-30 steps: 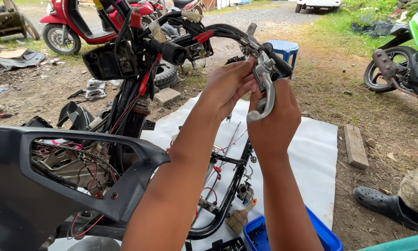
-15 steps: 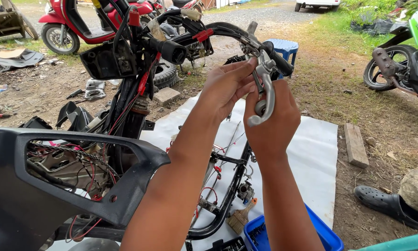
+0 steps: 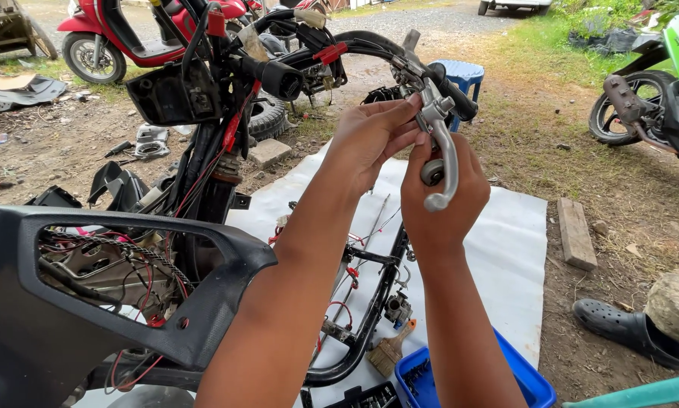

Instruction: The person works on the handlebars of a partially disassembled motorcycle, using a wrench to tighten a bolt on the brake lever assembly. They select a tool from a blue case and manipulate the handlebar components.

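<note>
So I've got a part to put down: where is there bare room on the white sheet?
The white sheet lies bare right of the right hand, out to the wooden block. It is crowded under the arms: black frame, blue tray.

Under you is bare dirt ground (image 3: 67,151) with patchy grass, and a white sheet (image 3: 498,249) is spread across it. On the sheet you have a stripped black frame (image 3: 369,302), a blue tray (image 3: 532,385) and a brush (image 3: 388,351) just beside it. On the dirt lie a wooden block (image 3: 576,233), a dark clog (image 3: 630,332), a concrete brick (image 3: 270,151) and a tyre (image 3: 267,115).
</note>
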